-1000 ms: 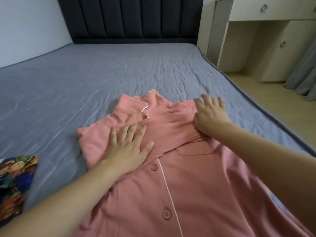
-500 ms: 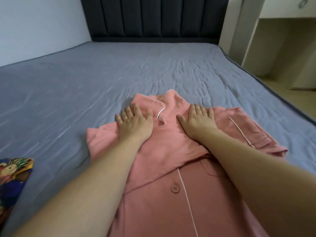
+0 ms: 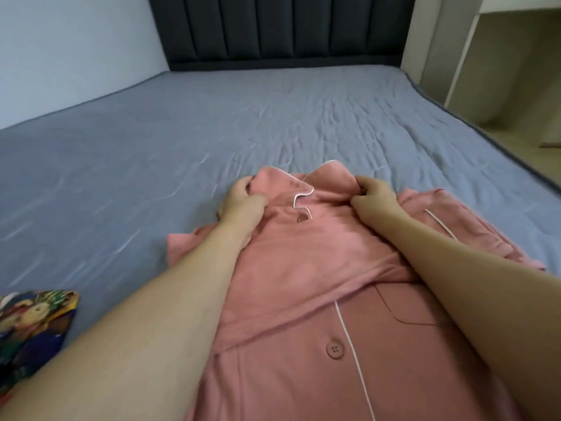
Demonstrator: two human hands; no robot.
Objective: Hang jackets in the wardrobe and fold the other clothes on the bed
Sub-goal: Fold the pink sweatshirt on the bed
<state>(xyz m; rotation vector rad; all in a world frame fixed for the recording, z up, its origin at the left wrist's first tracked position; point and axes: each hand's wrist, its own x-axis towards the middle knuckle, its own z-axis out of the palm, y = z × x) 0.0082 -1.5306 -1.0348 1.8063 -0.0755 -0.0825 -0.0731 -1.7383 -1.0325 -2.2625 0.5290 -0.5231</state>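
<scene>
A pink button-up pyjama shirt (image 3: 303, 268) with white piping lies front-up on the grey bed (image 3: 151, 147), its sleeves folded across the chest. My left hand (image 3: 243, 202) grips the left shoulder at the collar, fingers curled round the fabric. My right hand (image 3: 373, 196) pinches the right shoulder beside the collar. The collar end is lifted a little off the sheet between both hands.
A folded colourful patterned cloth (image 3: 33, 329) lies at the near left edge of the bed. A dark padded headboard (image 3: 285, 28) stands at the far end. Cream cabinets (image 3: 491, 56) and wooden floor (image 3: 534, 153) are to the right.
Both hands were flat, pressing on the shirt's chest. They have slid up to the shoulders and curled round the fabric by the collar, raising it slightly.
</scene>
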